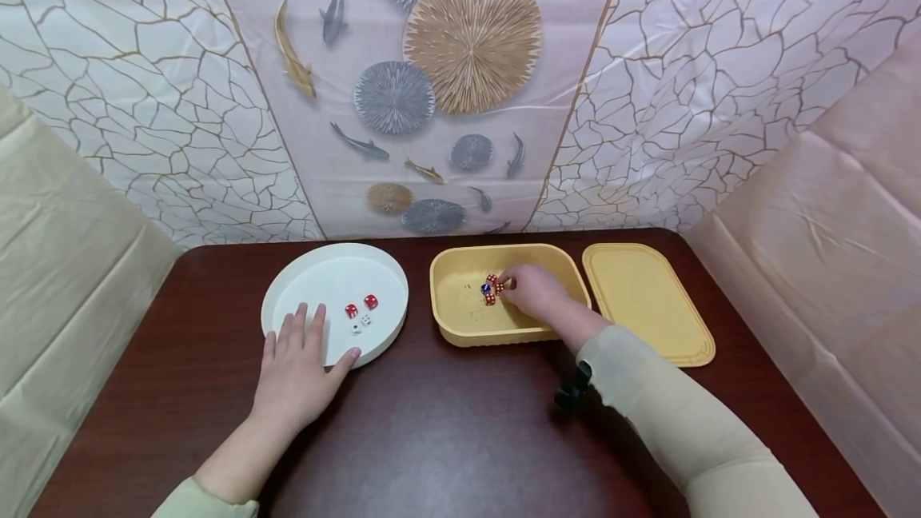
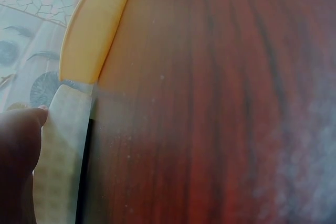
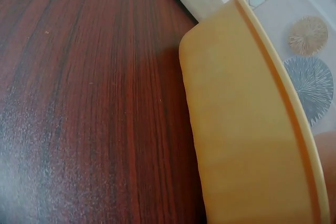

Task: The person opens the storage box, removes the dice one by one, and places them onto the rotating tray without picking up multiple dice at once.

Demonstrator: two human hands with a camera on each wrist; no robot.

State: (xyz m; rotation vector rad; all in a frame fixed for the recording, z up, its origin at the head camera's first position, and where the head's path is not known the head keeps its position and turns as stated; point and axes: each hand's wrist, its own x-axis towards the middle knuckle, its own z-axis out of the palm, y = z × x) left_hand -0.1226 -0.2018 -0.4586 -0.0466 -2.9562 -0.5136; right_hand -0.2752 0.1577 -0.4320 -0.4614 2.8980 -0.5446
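Straight-fingered left hand, curled right hand

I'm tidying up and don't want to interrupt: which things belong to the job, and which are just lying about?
Part of the job, apparently:
yellow container, right grip reaching in
red dice and blue die inside it
white round tray, left grip at its edge
two red dice, two white dice in it

Lying about:
yellow lid, untouched

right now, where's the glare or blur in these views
Head: pale glare on the dark table near the lower edge; left wrist: pale glare at lower right, the white tray hazy; right wrist: whitish sheen at lower left.
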